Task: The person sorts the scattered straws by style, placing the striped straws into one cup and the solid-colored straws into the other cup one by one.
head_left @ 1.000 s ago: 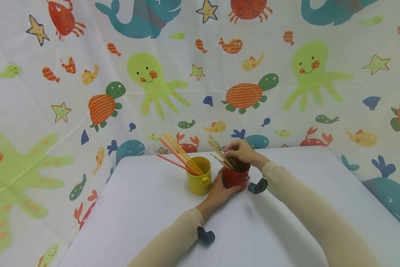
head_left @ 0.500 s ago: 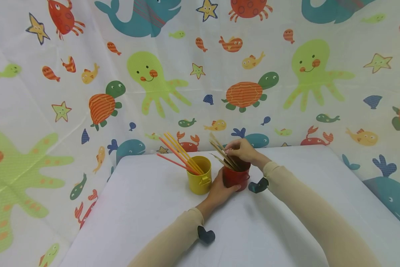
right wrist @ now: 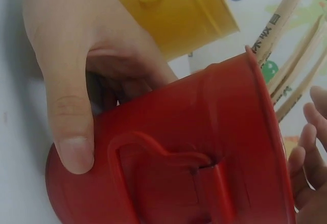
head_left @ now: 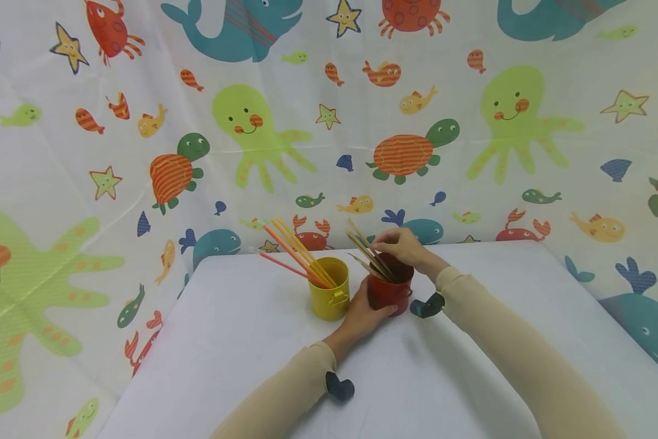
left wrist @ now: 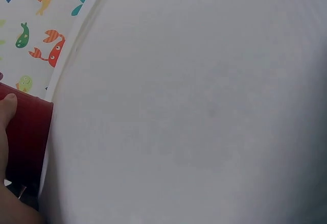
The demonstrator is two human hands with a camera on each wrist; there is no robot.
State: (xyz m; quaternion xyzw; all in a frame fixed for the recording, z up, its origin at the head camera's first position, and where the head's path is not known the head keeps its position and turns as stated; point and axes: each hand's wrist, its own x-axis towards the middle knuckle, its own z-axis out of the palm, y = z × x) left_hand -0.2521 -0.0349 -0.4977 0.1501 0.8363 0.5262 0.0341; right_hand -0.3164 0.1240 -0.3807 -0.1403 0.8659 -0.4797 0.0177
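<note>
A small red metal bucket (head_left: pixel 389 296) stands on the table with several wooden chopsticks (head_left: pixel 371 256) leaning out to the left. My left hand (head_left: pixel 360 314) grips its lower side, thumb in front, as the right wrist view also shows. Over the rim is my right hand (head_left: pixel 399 245), fingertips bent down right beside the chopsticks. Its fingers (right wrist: pixel 309 155) show at the right edge of the right wrist view; I cannot tell whether they pinch a chopstick. Dark printed marks show on the chopsticks (right wrist: pixel 281 20) there.
Just left of the red bucket stands a yellow bucket (head_left: pixel 329 302), holding long thin orange and yellow sticks (head_left: pixel 298 253) that lean left. Both stand on a white-covered table (head_left: pixel 241 341). Behind rises a white cloth (head_left: pixel 318 55) printed with sea animals, meeting the table's back edge.
Very little differs. The right hand's fingertips have drawn slightly away from the chopsticks, whose tops lie a little differently. The left hand keeps its grip on the red bucket.
</note>
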